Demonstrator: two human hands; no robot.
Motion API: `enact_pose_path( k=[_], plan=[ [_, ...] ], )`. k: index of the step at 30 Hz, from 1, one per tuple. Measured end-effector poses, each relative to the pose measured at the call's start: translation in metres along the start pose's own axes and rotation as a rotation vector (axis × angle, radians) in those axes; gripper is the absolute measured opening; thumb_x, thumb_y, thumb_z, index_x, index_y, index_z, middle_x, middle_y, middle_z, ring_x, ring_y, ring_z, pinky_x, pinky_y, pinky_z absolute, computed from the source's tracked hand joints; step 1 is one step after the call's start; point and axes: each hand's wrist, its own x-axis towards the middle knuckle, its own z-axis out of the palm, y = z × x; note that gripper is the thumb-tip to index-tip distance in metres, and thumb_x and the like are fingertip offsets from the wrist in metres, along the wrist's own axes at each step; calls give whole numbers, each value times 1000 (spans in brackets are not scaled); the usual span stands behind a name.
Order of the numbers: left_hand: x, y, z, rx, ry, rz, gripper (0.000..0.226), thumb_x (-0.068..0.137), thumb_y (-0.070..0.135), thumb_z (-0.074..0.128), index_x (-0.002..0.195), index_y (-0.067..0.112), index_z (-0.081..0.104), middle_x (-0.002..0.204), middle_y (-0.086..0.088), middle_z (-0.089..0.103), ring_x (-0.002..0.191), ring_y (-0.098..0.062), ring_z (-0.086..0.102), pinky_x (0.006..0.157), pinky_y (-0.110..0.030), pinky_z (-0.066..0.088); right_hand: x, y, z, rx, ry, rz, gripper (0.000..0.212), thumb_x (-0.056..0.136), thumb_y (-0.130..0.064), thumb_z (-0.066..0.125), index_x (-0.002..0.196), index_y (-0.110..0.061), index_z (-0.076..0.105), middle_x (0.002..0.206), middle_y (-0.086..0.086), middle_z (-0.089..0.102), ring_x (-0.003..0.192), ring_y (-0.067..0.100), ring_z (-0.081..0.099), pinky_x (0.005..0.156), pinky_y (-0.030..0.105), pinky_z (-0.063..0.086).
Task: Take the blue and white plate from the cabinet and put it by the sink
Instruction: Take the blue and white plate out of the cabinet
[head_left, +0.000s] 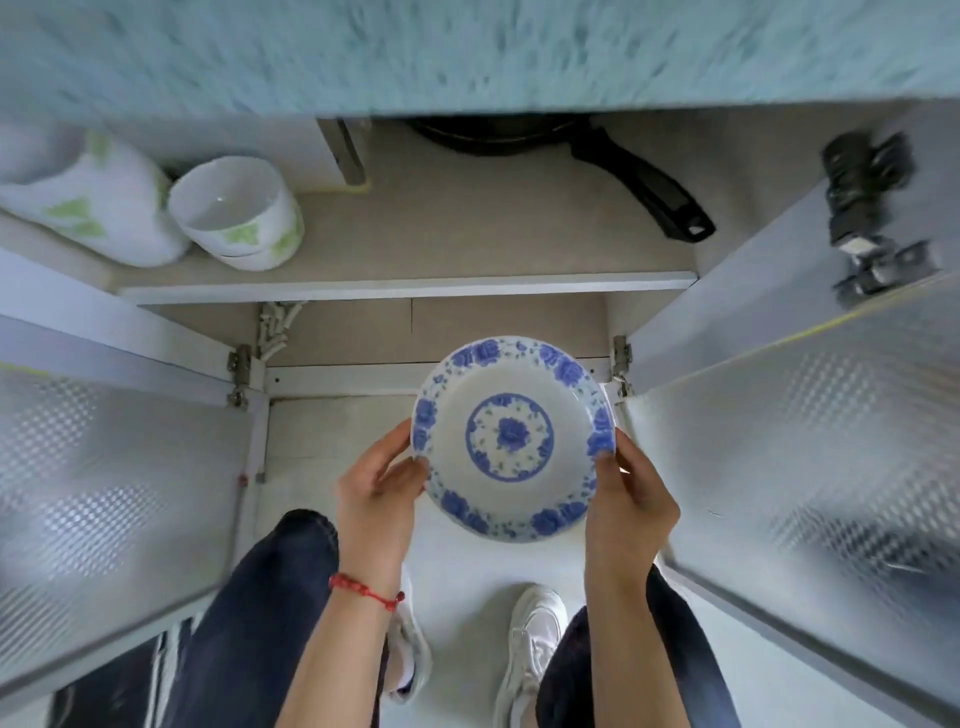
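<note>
Nearest: person stood facing the open cabinet, dark trousers (249, 623) and white shoes (530, 639) on a pale floor. Left hand (376, 491) and right hand (631, 506) each clamped on opposite edges of the blue and white plate (511, 439), thumbs on the patterned rim, fingers presumably underneath, not visible. Red bracelet (363, 590) on the left wrist. Plate held face up, roughly level, out in front of the cabinet between the two open doors, left door (104, 467) and right door (810, 441). Two-handed grip at the rim likely for balance and to clear the doors on the way up.

Farther: on the cabinet shelf (405, 288), far left, white bowls with green print (236, 213), stacked, one more tipped beside them. Far centre-right, a black pan (571, 145), handle pointing out to the right. Above that, blurred teal countertop edge (467, 52).

Sink not in view. Judgement: retrieval done, carry and set-down remaining.
</note>
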Motion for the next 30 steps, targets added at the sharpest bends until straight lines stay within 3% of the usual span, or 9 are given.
enact_pose_path(
  k=[7, 11, 14, 18, 22, 25, 30],
  plan=[
    [-64, 83, -12, 100, -25, 65, 52, 78, -8, 59, 86, 43, 66, 77, 26, 72, 76, 1, 68, 60, -12, 53, -50, -82, -43, 30, 28, 131, 22, 85, -17, 60, 87, -37, 69, 73, -27, 70, 72, -3, 66, 53, 10, 50],
    [-90, 127, -14, 154, -80, 79, 53, 78, -7, 57, 91, 44, 67, 86, 20, 74, 81, -7, 70, 67, -17, 56, -76, -131, -70, 51, 21, 111, 28, 85, -12, 57, 84, -37, 70, 78, -22, 71, 72, -1, 65, 53, 8, 48],
    [-111, 156, -13, 167, -141, 81, 52, 78, -5, 59, 93, 44, 67, 92, 18, 74, 85, -10, 69, 72, -22, 57, -89, -163, -94, 79, 35, 96, 27, 84, -6, 57, 88, -28, 71, 76, -18, 72, 67, -1, 64, 53, 9, 48],
    [-136, 192, -7, 170, -235, 113, 48, 77, -1, 63, 99, 41, 66, 93, 16, 74, 85, -12, 70, 68, -19, 56, -101, -200, -123, 101, 98, 90, 20, 84, -7, 59, 93, -20, 71, 72, -20, 71, 65, -1, 64, 53, 10, 49],
    [-152, 223, 4, 159, -335, 156, 41, 73, 9, 66, 97, 43, 66, 97, 13, 73, 85, -8, 69, 67, -16, 55, -116, -230, -144, 133, 153, 44, 22, 84, -7, 59, 88, -26, 70, 72, -21, 71, 64, -1, 63, 53, 10, 49],
    [-161, 243, 11, 166, -411, 174, 36, 68, 23, 69, 100, 39, 66, 95, 19, 73, 88, -8, 68, 70, -19, 56, -126, -248, -161, 165, 200, 28, 20, 85, -8, 58, 95, -21, 70, 72, -22, 71, 66, 2, 64, 56, 12, 52],
    [-172, 267, 21, 206, -523, 223, 41, 77, -1, 64, 107, 27, 65, 93, 18, 73, 89, -8, 68, 68, -15, 54, -145, -268, -186, 210, 282, -23, 22, 84, -5, 59, 97, -20, 69, 72, -21, 71, 65, 0, 63, 57, 12, 51]
  ],
)
